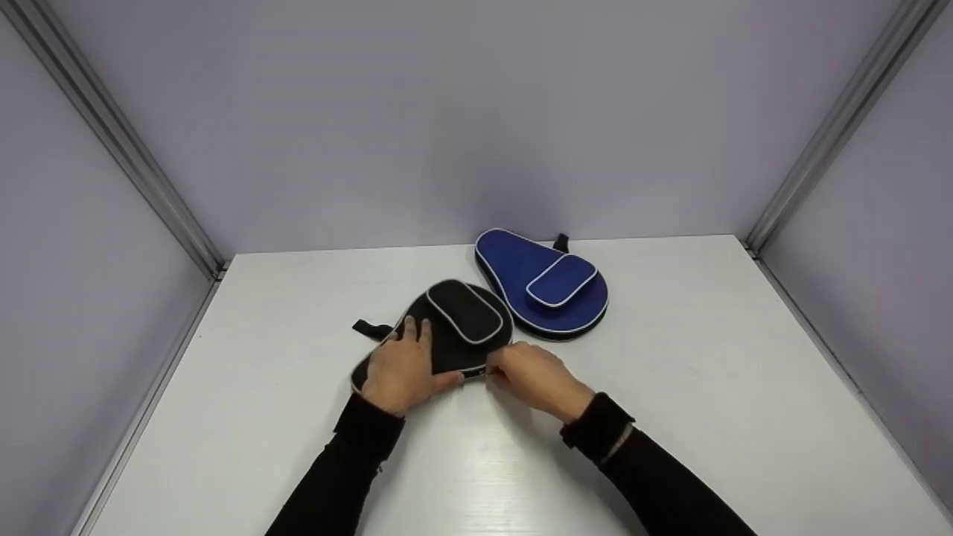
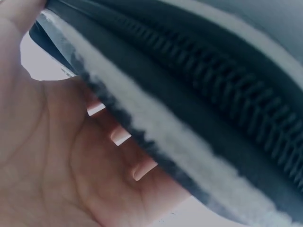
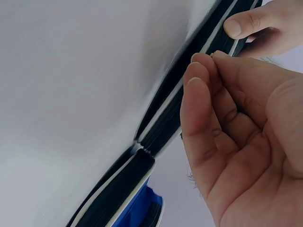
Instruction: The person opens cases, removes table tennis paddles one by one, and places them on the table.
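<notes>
Right grip [image 1: 534,374] pinches the black case [image 1: 450,351] at its zip [image 2: 215,82]; I can't tell if it holds the pull. The case lies on the bench [image 1: 260,447] beside the blue case [image 1: 519,277]. If the left hand [image 1: 402,372], spread on top, presses too softly, the case could slide. The left wrist view shows the zip's teeth; the head view doesn't.

A smooth, glossy white tabletop [image 1: 707,402] carries the things, a bright patch of reflected light at its near middle. Slightly left of the middle lies a black, paddle-shaped fabric case with pale piping [image 1: 450,348], narrow end pointing near left, a short black strap [image 1: 370,329] sticking out on its far left side. Farther off and to the right lies a blue, paddle-shaped fabric case with white piping [image 1: 542,285], narrow end pointing far left, touching or just beside the black one.
</notes>
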Demonstrator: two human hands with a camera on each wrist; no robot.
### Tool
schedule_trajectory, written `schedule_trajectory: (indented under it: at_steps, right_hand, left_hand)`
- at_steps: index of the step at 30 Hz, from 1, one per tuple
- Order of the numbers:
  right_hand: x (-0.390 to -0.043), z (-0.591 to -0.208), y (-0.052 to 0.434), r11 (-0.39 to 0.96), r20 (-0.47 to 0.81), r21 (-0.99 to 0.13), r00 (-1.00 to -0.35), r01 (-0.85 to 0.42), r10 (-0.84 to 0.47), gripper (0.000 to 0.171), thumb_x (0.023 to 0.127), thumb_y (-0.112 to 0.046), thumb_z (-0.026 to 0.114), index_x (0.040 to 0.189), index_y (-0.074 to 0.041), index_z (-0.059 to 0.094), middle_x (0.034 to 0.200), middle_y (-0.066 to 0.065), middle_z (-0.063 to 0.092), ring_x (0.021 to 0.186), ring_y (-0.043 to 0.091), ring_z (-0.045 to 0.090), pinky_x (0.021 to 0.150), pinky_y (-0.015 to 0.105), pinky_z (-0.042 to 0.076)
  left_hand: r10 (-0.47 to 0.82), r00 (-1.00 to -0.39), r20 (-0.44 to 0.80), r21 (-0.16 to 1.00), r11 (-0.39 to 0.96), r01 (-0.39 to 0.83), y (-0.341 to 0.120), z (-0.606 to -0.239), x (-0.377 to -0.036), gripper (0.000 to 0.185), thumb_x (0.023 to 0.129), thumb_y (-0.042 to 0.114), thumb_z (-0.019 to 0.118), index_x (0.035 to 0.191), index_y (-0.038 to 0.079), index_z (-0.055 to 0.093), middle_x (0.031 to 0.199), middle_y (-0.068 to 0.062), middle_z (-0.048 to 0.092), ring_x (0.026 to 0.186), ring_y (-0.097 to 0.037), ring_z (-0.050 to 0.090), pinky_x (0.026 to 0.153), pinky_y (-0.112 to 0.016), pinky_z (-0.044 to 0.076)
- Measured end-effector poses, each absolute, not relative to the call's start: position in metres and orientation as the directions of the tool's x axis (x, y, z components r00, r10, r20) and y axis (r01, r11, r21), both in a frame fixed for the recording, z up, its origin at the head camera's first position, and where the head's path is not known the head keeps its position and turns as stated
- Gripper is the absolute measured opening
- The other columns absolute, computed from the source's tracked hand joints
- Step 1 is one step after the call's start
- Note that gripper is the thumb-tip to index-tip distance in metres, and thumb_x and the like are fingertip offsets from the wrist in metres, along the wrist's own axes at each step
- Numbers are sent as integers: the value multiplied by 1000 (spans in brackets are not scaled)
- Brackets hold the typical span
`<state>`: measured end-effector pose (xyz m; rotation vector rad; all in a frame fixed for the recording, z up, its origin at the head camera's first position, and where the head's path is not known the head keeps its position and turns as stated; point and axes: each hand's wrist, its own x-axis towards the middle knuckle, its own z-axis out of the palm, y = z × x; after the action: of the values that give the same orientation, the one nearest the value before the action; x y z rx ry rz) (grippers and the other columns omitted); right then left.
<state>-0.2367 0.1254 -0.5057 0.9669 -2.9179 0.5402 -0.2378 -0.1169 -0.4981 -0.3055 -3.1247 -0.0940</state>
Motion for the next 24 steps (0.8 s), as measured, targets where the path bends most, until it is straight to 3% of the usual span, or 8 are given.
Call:
schedule_trajectory:
  at_steps: [11, 20, 24]
  right_hand:
    - [-238, -502, 107, 765, 165, -290, -817, -576, -552, 11, 100, 1, 84, 93, -8, 86, 93, 11, 82, 78, 27, 74, 67, 50, 65]
    - [-251, -504, 108, 799, 162, -265, -842, -540, -515, 11, 101, 0, 83, 93, -7, 87, 91, 11, 82, 80, 30, 74, 71, 51, 66]
    - [-259, -503, 110, 789, 173, -281, -837, -546, -518, 11, 101, 2, 82, 93, -4, 87, 88, 12, 82, 77, 31, 74, 70, 53, 66]
  left_hand:
    - [222, -975, -19, 118, 969, 218, -123, -496, -239, 114, 100, 76, 82, 176, -2, 49, 180, -32, 51, 150, -54, 69, 106, -60, 71]
    - [339, -939, -54, 204, 925, 322, -138, -493, -244, 100, 107, 58, 82, 175, -6, 48, 185, -27, 46, 171, -50, 50, 134, -60, 54]
    - [381, -920, -92, 196, 913, 358, -142, -490, -246, 95, 108, 55, 81, 176, -3, 48, 187, -23, 45, 174, -47, 45, 135, -59, 53]
